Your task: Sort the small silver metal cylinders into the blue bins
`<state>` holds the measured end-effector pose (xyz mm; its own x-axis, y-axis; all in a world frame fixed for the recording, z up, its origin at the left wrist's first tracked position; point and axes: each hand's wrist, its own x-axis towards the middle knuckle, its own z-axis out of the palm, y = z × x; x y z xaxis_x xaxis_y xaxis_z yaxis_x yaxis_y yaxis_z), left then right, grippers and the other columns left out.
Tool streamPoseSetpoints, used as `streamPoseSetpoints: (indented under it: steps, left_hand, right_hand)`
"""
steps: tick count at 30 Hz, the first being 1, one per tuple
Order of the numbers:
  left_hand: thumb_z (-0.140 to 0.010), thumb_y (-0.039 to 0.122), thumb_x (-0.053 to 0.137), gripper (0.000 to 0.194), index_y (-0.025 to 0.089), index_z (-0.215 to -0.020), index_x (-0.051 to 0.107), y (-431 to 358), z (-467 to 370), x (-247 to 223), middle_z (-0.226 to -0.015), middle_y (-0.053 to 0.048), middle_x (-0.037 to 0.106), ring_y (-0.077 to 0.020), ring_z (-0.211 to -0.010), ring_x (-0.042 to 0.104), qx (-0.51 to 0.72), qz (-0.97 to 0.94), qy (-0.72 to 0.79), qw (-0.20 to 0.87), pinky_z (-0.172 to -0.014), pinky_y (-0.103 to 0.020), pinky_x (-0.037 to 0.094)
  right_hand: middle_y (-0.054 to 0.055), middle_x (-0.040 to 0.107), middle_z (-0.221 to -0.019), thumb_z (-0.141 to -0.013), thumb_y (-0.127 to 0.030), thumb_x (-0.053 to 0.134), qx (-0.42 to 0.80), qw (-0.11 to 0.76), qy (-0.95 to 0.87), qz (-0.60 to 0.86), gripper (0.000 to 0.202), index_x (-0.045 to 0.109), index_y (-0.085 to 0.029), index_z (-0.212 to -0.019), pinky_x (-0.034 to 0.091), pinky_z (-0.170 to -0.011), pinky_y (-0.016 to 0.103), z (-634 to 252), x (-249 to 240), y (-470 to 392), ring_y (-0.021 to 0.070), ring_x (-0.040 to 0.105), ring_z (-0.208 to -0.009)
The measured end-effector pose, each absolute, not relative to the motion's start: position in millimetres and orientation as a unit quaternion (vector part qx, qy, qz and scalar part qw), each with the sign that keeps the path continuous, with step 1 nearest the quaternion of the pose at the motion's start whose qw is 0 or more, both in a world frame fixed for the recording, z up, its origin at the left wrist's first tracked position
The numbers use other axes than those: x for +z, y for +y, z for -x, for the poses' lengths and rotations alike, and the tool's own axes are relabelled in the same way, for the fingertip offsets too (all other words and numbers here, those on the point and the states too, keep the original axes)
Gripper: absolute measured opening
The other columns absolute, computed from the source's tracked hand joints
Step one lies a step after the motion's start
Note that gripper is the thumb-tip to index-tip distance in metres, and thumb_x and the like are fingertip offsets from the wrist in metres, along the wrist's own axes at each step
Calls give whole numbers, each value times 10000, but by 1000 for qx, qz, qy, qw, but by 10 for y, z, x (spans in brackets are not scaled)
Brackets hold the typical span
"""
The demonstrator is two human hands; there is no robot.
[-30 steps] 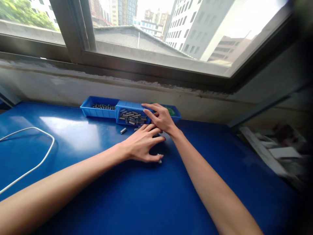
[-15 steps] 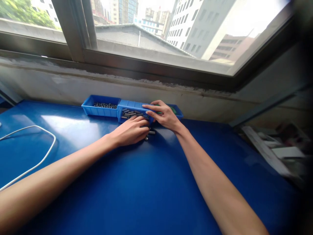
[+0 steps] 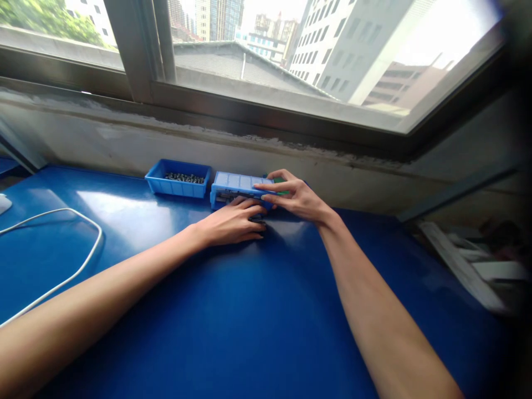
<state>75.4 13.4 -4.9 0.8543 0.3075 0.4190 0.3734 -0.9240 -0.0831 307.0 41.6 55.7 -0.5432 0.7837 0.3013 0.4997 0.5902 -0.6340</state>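
Note:
A blue plastic bin (image 3: pixel 239 180) is tipped on its side, its opening facing me and dark metal pieces showing within. My right hand (image 3: pixel 297 197) grips its right end, with fingers across the upturned wall. In front of the opening is my left hand (image 3: pixel 239 221), palm down, its fingers apart and bent over the pieces. Some of what lies beneath those fingers is hidden. Something green (image 3: pixel 282 180) shows behind my right hand, mostly covered by it.
To the left stands another blue bin (image 3: pixel 177 188), upright, holding many small metal parts (image 3: pixel 185 178). A white cable (image 3: pixel 97 238) loops over the blue tabletop (image 3: pixel 249 310) at left. Behind the bins runs the wall (image 3: pixel 124 141) under a window. Blurred white items (image 3: pixel 499 270) lie at far right.
The tipped bin has turned further over, so its wall faces more upward and fewer pieces show. My left hand now covers the loose metal pieces on the table. The view has shifted slightly.

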Motion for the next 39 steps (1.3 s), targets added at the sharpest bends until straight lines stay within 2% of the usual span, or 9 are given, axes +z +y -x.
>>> streamPoseSetpoints:
  steps: [2,4,9,14,20,25,30,36,39]
  left_hand:
    - [-1044,345,550,285,245,-1230,742,154,-694,-44,-1387,-126,641,-310,-1351,539,-192,962,-179,81,-1140,-488,427]
    - [-1051,314,536,292,245,-1259,727,155,-642,-40,-1422,-128,626,-317,-1371,526,-186,962,-182,85,-1141,-507,426]
    - [-1051,298,533,303,263,-1288,720,148,-595,-51,-1500,-125,578,-349,-1434,473,-196,959,-184,83,-1177,-567,387]
    - [-1035,326,571,325,298,-1335,692,158,-591,-97,-1507,-128,572,-344,-1461,446,-206,957,-194,60,-1194,-578,362]
    - [-1050,363,531,377,309,-1407,637,136,-580,-111,-1548,-133,529,-349,-1474,429,-208,954,-212,41,-1199,-591,341]
    - [-1028,409,551,429,233,-1414,618,100,-565,-94,-1519,-163,540,-347,-1407,493,-222,945,-237,31,-1176,-535,395]
    - [-1008,476,574,575,191,-1505,527,79,-564,-101,-1548,-187,505,-377,-1432,460,-221,938,-266,26,-1171,-560,403]
    - [-1047,423,510,487,163,-1454,570,54,-489,-70,-1489,-176,566,-344,-1400,498,-261,925,-273,51,-1157,-518,442]
    - [-1057,396,492,451,140,-1413,596,50,-400,-57,-1444,-168,606,-325,-1386,516,-288,908,-295,66,-1136,-481,468]
  right_hand:
    - [80,531,-1263,-867,-523,752,289,293,-830,377,436,787,-270,-1220,642,-791,327,-3080,563,401,162,641,-888]
    - [72,514,-1275,-841,-535,778,315,300,-822,369,444,794,-277,-1202,653,-758,316,-3083,567,390,141,631,-851]
    - [63,503,-1244,-802,-518,827,332,308,-816,360,432,808,-285,-1166,660,-773,295,-3074,577,382,142,628,-888]
    - [64,507,-1241,-789,-502,844,326,321,-816,353,414,815,-293,-1144,668,-779,299,-3074,585,386,164,634,-939]
    - [59,510,-1286,-772,-516,855,318,336,-810,361,425,816,-304,-1138,680,-789,323,-3078,621,362,169,643,-938]
    - [60,513,-1264,-754,-504,872,318,346,-806,361,426,823,-295,-1122,678,-762,312,-3066,651,347,174,645,-938]
    - [65,528,-1296,-754,-550,858,295,346,-811,368,455,820,-302,-1133,680,-755,330,-3054,681,330,168,648,-895]
    - [72,567,-1321,-728,-587,859,296,418,-757,407,543,808,-275,-1169,676,-687,313,-2971,579,421,157,659,-850]
    - [80,658,-1285,-758,-613,820,300,446,-725,431,589,785,-247,-1217,663,-651,309,-2917,575,560,152,672,-789]
